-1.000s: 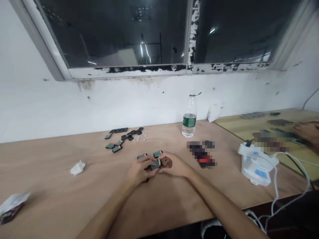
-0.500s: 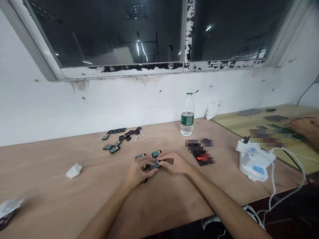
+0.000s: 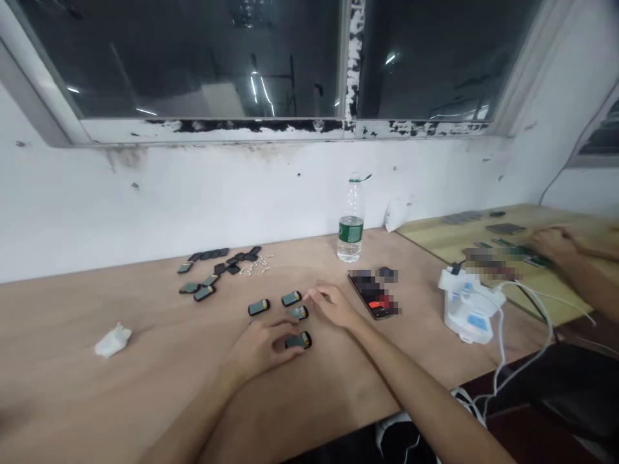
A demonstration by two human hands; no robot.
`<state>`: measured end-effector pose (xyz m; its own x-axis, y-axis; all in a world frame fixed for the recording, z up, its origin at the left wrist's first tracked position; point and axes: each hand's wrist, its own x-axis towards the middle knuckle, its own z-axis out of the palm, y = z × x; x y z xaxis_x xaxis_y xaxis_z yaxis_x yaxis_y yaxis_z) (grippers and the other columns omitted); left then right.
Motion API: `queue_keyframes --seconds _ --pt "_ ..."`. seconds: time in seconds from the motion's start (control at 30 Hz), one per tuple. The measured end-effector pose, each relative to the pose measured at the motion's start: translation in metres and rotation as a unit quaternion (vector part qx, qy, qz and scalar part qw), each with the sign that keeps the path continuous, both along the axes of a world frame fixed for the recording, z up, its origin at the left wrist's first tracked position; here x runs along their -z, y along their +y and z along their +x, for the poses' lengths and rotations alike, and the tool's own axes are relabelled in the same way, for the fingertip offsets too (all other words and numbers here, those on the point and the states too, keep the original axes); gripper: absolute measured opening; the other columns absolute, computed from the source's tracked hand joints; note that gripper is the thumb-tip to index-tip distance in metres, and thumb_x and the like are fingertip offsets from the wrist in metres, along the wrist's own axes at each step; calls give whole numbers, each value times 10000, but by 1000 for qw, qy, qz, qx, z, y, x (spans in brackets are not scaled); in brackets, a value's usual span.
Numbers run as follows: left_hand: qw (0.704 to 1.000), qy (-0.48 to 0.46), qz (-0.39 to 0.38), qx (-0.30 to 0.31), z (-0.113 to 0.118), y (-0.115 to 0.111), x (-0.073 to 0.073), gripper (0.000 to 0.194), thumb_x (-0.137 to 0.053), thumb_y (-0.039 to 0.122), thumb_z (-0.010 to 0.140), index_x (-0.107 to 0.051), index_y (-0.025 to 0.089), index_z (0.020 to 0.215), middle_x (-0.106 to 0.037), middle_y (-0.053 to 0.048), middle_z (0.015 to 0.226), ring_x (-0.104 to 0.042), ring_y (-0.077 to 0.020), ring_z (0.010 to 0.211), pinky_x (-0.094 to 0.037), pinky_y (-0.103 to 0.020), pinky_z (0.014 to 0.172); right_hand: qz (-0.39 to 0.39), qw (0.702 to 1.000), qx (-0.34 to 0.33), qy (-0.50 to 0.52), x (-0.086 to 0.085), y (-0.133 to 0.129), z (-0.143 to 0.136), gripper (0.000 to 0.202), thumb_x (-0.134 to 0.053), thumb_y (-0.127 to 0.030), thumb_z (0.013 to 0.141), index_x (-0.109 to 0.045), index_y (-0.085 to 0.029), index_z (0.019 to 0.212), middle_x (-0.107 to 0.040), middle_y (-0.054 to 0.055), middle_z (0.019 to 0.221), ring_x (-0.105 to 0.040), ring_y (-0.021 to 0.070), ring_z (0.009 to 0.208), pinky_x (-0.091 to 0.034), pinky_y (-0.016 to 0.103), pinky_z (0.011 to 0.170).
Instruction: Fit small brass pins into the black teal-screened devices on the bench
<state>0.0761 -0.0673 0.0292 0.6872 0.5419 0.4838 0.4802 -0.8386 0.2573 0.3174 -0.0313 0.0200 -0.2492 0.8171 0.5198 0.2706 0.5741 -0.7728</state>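
Observation:
On the wooden table in front of me lie several small rounded black cases with grey-green faces and a yellow mark at one end. My left hand (image 3: 258, 345) has its thumb and fingers closed around the nearest case (image 3: 298, 340), which rests on the table. Just beyond those fingers is a second case (image 3: 298, 312), partly covered by them. Two more cases, a far one (image 3: 291, 298) and a left one (image 3: 259, 307), lie flat. My right hand (image 3: 333, 304) hovers right of the far case, its fingers loosely extended and holding nothing visible.
Farther back are more grey-green-faced cases (image 3: 204, 293), black pieces (image 3: 232, 267) and small white bits (image 3: 254, 265). Around them stand a water bottle (image 3: 351, 232), crumpled tissue (image 3: 113, 340), phone (image 3: 370, 295) and white corded device (image 3: 467, 309). Another person's hands (image 3: 556, 241) are at right.
My left hand has shifted from the middle case to the nearest one. My right hand has drawn back from the middle case. The view has swung slightly right.

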Motion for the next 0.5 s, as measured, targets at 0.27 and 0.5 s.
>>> queue_keyframes --seconds 0.27,0.5 --pt "969 -175 -8 -174 -19 11 -15 343 -515 351 985 -348 229 711 -421 44 685 -446 -138 622 -415 -259 631 -77 994 8 78 0 4 5 393 -511 -445 954 -753 -179 794 -690 42 733 -647 191 763 -494 306 774" --pt "947 -207 -30 -245 -33 20 -15 519 -516 443 977 -265 234 574 -341 32 594 -397 -148 556 -350 -287 561 -133 985 38 107 10 9 5 584 -469 -569 919 -520 -204 467 -549 19 489 -498 128 492 -425 261 554"
